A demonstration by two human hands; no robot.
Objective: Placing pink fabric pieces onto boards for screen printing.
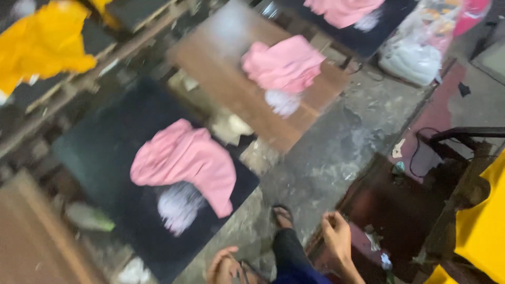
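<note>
Nearest the lower edge, my left hand (223, 265) hangs loosely curled and grasps nothing; my right hand (336, 236), just right of my sandalled foot (283, 215), is half clenched, also empty, though blur hides the fingertips. Up and to the left of both hands lies the nearest pink garment (184, 163), bunched on a dark board (94, 152), with a pale printed patch (179, 208) showing at its lower end; its long axis runs from upper left to lower right. My left hand is the nearer one. Beyond, a second pink garment (284, 66) rests on a brown board (221, 58). Farthest, a third pink garment (342, 10) and yellow cloth (42, 42) lie at the top.
</note>
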